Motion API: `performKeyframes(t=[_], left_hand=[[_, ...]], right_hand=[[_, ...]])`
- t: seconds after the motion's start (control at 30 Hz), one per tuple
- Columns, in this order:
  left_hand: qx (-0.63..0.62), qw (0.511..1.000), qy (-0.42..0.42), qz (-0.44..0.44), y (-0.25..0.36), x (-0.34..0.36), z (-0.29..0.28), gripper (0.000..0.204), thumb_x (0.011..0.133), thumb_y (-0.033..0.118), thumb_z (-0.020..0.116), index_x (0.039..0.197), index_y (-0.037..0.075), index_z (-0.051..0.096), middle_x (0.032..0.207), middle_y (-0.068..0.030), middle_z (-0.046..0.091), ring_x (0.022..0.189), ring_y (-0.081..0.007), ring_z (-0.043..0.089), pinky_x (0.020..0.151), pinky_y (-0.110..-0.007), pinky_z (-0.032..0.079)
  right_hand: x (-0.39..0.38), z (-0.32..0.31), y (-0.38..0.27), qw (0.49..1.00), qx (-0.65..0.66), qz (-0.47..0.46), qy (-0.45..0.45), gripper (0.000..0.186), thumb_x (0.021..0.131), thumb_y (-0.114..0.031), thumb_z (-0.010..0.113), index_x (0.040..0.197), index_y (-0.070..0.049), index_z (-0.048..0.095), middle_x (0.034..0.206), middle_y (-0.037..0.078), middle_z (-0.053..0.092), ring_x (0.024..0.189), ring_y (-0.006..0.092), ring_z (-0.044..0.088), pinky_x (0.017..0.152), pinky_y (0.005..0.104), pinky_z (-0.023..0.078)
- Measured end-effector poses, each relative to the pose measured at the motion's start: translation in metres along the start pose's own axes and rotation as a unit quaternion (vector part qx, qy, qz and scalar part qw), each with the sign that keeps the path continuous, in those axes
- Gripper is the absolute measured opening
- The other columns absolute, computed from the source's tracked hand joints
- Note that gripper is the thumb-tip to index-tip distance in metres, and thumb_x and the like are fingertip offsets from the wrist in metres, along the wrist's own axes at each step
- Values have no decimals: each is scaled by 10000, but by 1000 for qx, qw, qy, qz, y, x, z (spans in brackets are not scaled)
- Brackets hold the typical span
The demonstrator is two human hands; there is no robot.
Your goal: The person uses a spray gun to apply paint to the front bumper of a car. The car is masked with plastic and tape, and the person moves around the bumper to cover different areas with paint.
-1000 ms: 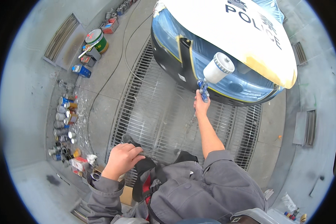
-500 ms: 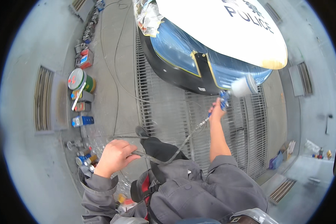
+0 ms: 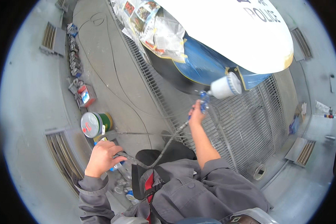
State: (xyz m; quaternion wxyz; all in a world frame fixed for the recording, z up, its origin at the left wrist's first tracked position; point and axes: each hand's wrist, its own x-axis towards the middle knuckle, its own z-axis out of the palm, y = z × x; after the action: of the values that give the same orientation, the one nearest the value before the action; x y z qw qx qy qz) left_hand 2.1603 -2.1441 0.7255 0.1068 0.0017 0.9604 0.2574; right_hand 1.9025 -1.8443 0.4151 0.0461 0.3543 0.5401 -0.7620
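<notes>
My right hand (image 3: 197, 113) is closed round the handle of a blue spray gun (image 3: 204, 101), which carries a white paint cup (image 3: 224, 86) tilted to the right. The gun is close to the car's black bumper (image 3: 168, 72); whether paint is coming out cannot be seen. From its handle an air hose (image 3: 167, 145) sags across my front to my left hand (image 3: 101, 156), whose fingers are wrapped round it. Above the bumper, blue-looking masked panels (image 3: 199, 61) are edged with yellow tape. The white hood (image 3: 227, 33) bears dark lettering.
Printed masking paper (image 3: 164, 35) covers the car's left corner. Floor grating (image 3: 246, 127) runs beneath the car front. More hose (image 3: 117, 80) trails over the floor at left. A green paint bucket (image 3: 107, 121), a red box (image 3: 86, 95) and several cans line the left wall.
My view has turned and shifted, with more of the masked left corner showing. The spray gun has moved left along the bumper. Both hands keep their grips.
</notes>
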Motion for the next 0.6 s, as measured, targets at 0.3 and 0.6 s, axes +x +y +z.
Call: performKeyframes(t=[0.3,0.6], left_hand=[[8,990,-106,91,-255,48,-144,338,655,234,956,907,71,800,734,-89,653,750,-332,649,701,-453,513],[145,895,-363,215,-464,168,-246,367,708,346,873,1028,173,825,883,-108,748,915,-366,714,859,-495,560]], right_hand=[[-96,203,16,985,107,-99,-97,370,1069,-294,722,1367,-95,631,1148,71,755,534,94,540,458,255,420],[-124,227,-9,929,295,-75,210,239,1090,-343,669,1270,-201,600,1074,-1,682,603,119,484,516,305,399]])
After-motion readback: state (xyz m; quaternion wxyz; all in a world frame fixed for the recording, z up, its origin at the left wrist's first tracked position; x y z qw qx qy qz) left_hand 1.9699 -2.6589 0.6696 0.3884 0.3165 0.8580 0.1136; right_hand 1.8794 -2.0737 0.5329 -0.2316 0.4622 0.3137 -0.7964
